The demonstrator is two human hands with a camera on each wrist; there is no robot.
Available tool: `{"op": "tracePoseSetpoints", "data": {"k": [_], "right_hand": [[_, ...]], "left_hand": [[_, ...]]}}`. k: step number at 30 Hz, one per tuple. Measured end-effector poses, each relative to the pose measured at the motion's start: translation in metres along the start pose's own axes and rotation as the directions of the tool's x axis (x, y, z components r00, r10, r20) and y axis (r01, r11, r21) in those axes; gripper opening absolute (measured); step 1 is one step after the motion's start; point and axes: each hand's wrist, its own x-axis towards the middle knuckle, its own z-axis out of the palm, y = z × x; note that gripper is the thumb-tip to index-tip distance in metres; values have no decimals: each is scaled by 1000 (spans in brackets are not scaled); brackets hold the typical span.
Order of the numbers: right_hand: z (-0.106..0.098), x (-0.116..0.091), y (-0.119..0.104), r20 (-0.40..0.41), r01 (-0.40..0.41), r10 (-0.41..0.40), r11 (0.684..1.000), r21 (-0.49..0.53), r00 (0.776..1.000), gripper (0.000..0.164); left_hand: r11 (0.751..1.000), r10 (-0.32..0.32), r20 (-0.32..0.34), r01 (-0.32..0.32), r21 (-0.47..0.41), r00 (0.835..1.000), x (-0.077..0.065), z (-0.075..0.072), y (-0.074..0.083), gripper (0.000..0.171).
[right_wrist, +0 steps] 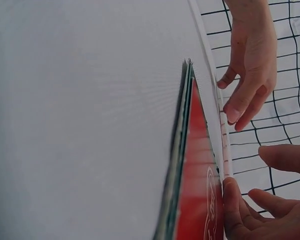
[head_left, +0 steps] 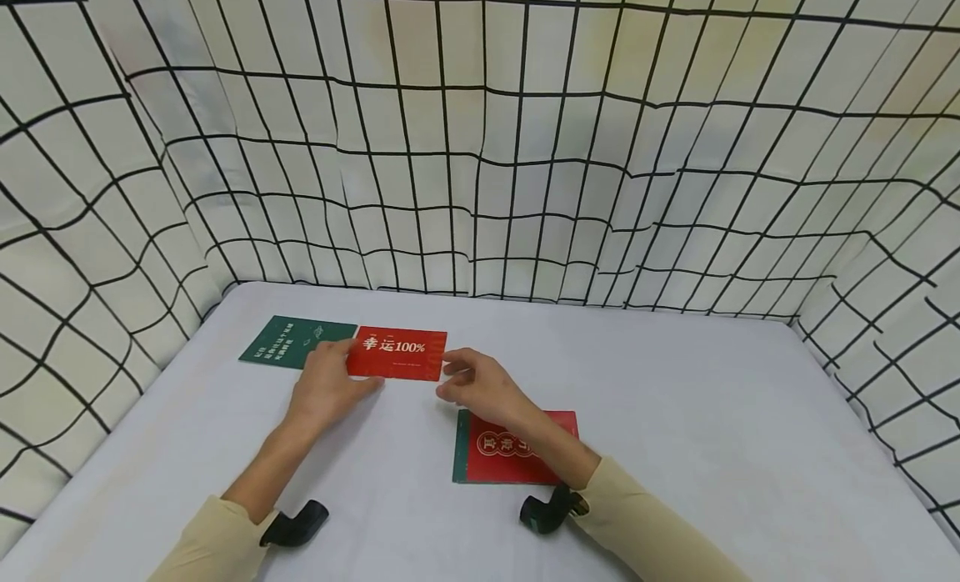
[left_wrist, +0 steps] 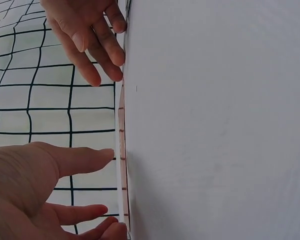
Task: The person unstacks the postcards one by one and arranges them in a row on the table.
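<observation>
A red card (head_left: 408, 361) with white lettering and "100%" lies flat on the white table, next to a green card (head_left: 281, 342) at its left. My left hand (head_left: 330, 386) rests at the red card's left end, fingertips on it and thumb by its front edge. At the right end, my right hand (head_left: 483, 388) has loosely bent fingers touching or very near the edge. In the left wrist view, the left thumb and fingers (left_wrist: 85, 161) are spread, with the red card seen edge-on. Beneath the right forearm lies a stack of red and green cards (head_left: 487, 467).
A white cloth covers the table (head_left: 675, 398). Black netting (head_left: 525, 161) over white sheeting encloses the back and sides. Black wrist devices (head_left: 300, 522) sit at both cuffs. In the right wrist view, the stack (right_wrist: 195, 190) stands close to the camera.
</observation>
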Motion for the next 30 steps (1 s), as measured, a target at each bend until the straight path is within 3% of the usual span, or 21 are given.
{"op": "tracePoseSetpoints", "data": {"k": [14, 30], "right_hand": [[-10, -6, 2, -30, 4, -5, 1000, -10, 1000, 55], [-24, -20, 3, -61, 39, -44, 997, -73, 997, 53]], "left_hand": [[998, 48, -30, -49, -28, 998, 0, 5, 8, 72], [989, 120, 8, -119, -83, 993, -3, 18, 21, 67]]}}
